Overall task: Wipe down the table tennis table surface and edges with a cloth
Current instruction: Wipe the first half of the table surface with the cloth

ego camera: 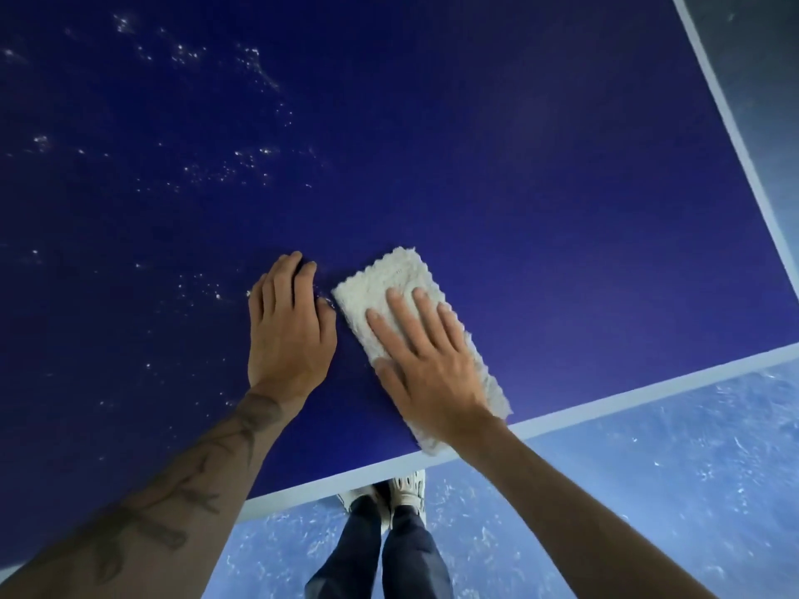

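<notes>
A smooth, deep-blue desk (519, 166) with pale border lines (648, 397) is dotted with white specks (242, 166) on its left part. A cream, nubbly cloth (389, 278), folded into a long rectangle, lies by the near edge. The right hand (423, 365) presses flat on it, fingers straight and spread. The left hand (287, 330) rests on the desk just beside the cloth, fingers loosely bent, holding nothing.

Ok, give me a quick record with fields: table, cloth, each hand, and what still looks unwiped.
table: blue top, white edge line along the near side
cloth: white, folded oblong, flat on the table, near end at the edge line
right hand: flat on the cloth, fingers straight
left hand: rests on bare table beside the cloth, holds nothing
unwiped: white specks scattered over the left part
</notes>
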A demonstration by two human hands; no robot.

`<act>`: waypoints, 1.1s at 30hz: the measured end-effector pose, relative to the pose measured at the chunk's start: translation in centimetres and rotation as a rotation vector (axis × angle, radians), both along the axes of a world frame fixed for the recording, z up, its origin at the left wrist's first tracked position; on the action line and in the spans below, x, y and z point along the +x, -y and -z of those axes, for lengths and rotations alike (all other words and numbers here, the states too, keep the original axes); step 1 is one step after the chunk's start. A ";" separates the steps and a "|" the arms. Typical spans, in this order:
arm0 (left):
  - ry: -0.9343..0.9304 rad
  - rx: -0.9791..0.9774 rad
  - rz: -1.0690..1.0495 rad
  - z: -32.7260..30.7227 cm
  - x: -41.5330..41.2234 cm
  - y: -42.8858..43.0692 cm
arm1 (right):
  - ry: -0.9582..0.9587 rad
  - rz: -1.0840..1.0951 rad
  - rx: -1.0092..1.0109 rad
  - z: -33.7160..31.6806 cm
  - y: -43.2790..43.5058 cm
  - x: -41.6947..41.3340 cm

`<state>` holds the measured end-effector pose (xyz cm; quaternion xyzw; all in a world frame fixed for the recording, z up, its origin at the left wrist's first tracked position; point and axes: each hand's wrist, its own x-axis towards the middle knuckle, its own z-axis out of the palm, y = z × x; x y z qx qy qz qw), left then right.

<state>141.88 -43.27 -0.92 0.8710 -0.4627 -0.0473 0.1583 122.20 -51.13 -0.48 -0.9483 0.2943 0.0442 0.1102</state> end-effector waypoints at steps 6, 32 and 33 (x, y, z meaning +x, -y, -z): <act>-0.066 -0.002 -0.005 -0.9 -0.5 -0.4 | -0.032 0.352 -0.001 -1.4 7.0 -7.7; -0.013 0.013 -0.014 0.2 -4.8 -8.2 | -0.018 0.191 0.031 -0.6 0.2 0.6; -0.016 0.017 -0.016 0.1 -4.7 -8.3 | -0.014 0.100 0.032 -0.4 -1.7 0.2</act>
